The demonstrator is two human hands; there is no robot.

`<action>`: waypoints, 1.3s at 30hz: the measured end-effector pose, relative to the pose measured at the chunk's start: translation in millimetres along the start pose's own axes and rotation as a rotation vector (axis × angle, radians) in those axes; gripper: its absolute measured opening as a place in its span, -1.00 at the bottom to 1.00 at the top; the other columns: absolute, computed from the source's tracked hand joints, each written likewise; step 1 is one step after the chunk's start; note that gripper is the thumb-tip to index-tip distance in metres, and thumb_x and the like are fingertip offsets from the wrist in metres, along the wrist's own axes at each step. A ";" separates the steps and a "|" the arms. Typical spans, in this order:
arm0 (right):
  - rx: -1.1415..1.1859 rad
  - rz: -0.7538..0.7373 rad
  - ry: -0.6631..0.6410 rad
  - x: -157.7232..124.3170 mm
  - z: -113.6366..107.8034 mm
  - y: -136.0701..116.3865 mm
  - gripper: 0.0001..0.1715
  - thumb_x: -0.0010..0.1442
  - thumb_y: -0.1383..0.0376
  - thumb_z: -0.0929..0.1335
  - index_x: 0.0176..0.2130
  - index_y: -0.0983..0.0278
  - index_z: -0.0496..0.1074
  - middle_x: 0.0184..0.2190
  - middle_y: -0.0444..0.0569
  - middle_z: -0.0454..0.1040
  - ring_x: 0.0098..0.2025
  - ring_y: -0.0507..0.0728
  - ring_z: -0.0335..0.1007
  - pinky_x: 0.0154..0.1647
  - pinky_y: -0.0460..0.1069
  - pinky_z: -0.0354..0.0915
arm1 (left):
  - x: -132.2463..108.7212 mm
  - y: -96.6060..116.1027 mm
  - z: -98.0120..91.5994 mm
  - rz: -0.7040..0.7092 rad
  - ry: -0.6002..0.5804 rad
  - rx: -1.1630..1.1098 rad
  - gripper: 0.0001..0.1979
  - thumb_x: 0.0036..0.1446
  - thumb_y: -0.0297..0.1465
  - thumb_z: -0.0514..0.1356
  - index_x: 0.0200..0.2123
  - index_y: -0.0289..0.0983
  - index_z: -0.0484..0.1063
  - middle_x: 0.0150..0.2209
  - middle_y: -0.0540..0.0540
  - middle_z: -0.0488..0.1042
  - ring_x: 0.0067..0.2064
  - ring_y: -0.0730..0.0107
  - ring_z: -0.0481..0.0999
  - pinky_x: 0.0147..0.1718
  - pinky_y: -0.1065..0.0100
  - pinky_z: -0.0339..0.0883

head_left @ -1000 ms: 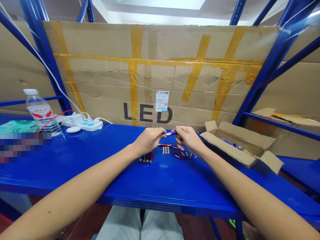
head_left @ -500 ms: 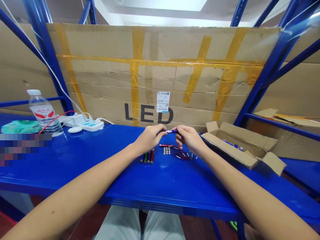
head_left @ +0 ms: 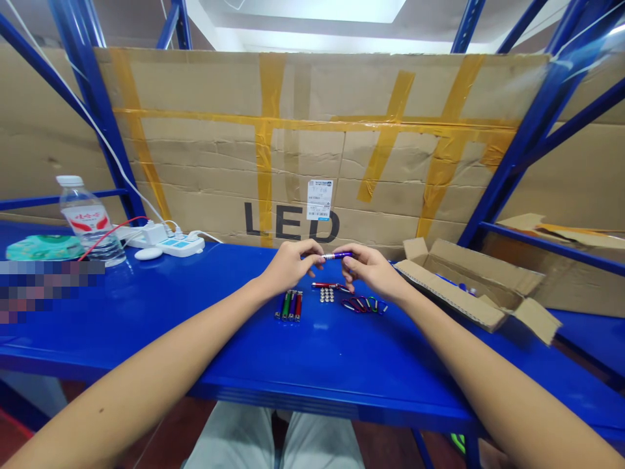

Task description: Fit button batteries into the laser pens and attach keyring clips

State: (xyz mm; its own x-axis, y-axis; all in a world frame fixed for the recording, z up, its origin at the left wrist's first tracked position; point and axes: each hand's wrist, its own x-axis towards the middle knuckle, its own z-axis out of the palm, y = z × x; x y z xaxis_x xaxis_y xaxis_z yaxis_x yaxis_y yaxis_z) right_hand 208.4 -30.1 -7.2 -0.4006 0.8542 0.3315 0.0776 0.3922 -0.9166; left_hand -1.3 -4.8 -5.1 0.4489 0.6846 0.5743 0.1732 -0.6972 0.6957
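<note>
Purple tube (head_left: pixel 338 255) — between left grip (head_left: pixel 291 264) and right grip (head_left: pixel 374 270)

The worktop (head_left: pixel 342 365) is blue with a glossy finish and a ribbed front edge. Blue uprights (head_left: pixel 525 143) with diagonal braces stand at both sides, and a horizontal blue rail (head_left: pixel 551 247) runs low at the right. A tall cardboard panel (head_left: pixel 209 163) closes off the rear; its surface is creased, crossed by yellow-brown tape (head_left: pixel 263 176), printed with black "LED" lettering (head_left: pixel 280 221) and fitted with a white label (head_left: pixel 319 200). Further cardboard is visible beyond both uprights. A white cable (head_left: pixel 113 156) descends at the left. Above, the ceiling (head_left: pixel 430 26) is pale, with a bright rectangular area (head_left: pixel 317 10). The floor (head_left: pixel 166 449) is dark reddish.
</note>
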 end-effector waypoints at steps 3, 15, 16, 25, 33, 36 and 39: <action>-0.234 -0.099 0.017 -3.6 -2.7 -3.0 -0.73 0.29 0.20 0.25 -0.04 0.26 0.24 -0.59 -0.22 0.33 -0.59 0.01 0.29 -0.49 -0.02 0.29 | 1.6 2.6 -2.3 -0.063 -0.015 -0.139 -0.87 0.07 -0.36 0.21 -0.38 -0.33 0.41 -0.47 -0.06 0.52 -0.42 0.41 0.55 -0.49 0.42 0.49; -0.517 -0.291 0.118 -11.2 1.6 -15.2 -0.79 0.35 0.17 0.18 -0.20 0.24 0.26 -0.60 -0.20 0.33 -0.60 0.00 0.26 -0.49 -0.06 0.20 | -3.5 2.5 14.4 -0.150 -0.028 -0.312 -0.84 0.08 -0.36 0.23 -0.36 -0.35 0.39 -0.45 -0.13 0.56 -0.44 0.37 0.58 -0.45 0.34 0.54; -0.541 -0.306 0.130 -10.8 1.0 -15.5 -0.78 0.35 0.16 0.18 -0.21 0.25 0.28 -0.60 -0.19 0.34 -0.60 0.00 0.25 -0.48 -0.06 0.20 | -3.4 2.7 16.6 -0.163 -0.013 -0.344 -0.84 0.08 -0.35 0.23 -0.35 -0.35 0.37 -0.45 -0.13 0.56 -0.43 0.36 0.59 -0.46 0.34 0.54; -0.738 -0.366 0.188 -11.2 0.0 -18.8 -0.75 0.33 0.19 0.21 -0.28 0.26 0.36 -0.60 -0.14 0.29 -0.52 0.04 0.21 -0.44 -0.04 0.12 | -4.1 17.2 17.7 -0.160 0.053 -0.331 -0.87 0.10 -0.39 0.20 -0.38 -0.36 0.34 -0.48 -0.14 0.55 -0.43 0.32 0.60 -0.47 0.34 0.53; -0.480 -0.232 0.147 -7.7 0.7 -7.5 -0.63 0.31 0.05 0.21 -0.37 0.26 0.29 -0.67 -0.20 0.19 -0.62 -0.01 0.06 -0.57 -0.08 0.04 | -7.8 15.0 12.2 0.036 0.068 -0.050 -0.94 0.14 -0.47 0.13 -0.38 -0.31 0.35 -0.49 -0.04 0.52 -0.45 0.45 0.56 -0.44 0.42 0.48; -0.362 -0.156 0.106 -6.6 2.4 -8.0 -0.56 0.27 -0.02 0.23 -0.43 0.25 0.25 -0.70 -0.24 0.12 -0.67 -0.04 0.00 -0.64 -0.11 0.01 | -8.3 13.9 7.3 0.172 0.071 0.176 -0.93 0.16 -0.49 0.12 -0.38 -0.31 0.35 -0.48 -0.02 0.52 -0.46 0.49 0.53 -0.42 0.44 0.44; -0.206 -0.022 0.034 -6.8 4.8 -12.8 -0.51 0.22 -0.08 0.26 -0.48 0.23 0.18 -0.74 -0.29 0.05 -0.73 -0.07 -0.06 -0.74 -0.12 -0.02 | -8.2 13.0 3.1 0.316 0.067 0.369 -0.93 0.17 -0.54 0.10 -0.36 -0.31 0.35 -0.46 -0.03 0.53 -0.44 0.49 0.52 -0.42 0.45 0.39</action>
State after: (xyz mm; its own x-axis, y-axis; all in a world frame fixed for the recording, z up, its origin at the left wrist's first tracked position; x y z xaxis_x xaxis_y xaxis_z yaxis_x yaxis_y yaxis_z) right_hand 205.8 -42.6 1.2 -0.3738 0.8543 0.3612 0.2559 0.4693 -0.8452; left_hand -0.1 -20.2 -2.2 0.4739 0.4311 0.7678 0.3421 -0.8936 0.2906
